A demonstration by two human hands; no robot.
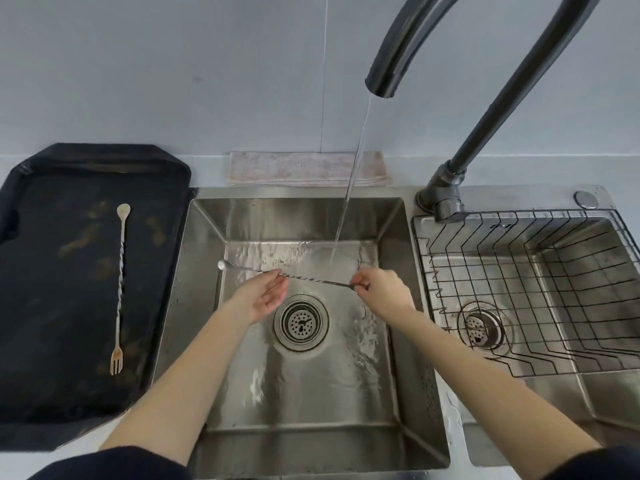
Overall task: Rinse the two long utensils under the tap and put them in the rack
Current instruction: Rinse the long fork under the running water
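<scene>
A long twisted metal utensil (311,278) with a small spoon end at its left lies level over the left sink (204,306), just in front of the falling water (349,188). My right hand (381,289) pinches its right end. My left hand (266,294) is palm up with its fingertips touching the middle of the shaft. A second long utensil (120,289), spoon at the top and fork at the bottom, lies on the black tray (52,375) at the left. The wire rack (540,289) sits in the right sink and holds nothing.
The dark tap (446,199) stands between the two sinks, its spout (384,77) arching over the left sink. A folded pinkish cloth (304,168) lies behind the sink against the wall. A drain strainer (300,322) sits below my hands.
</scene>
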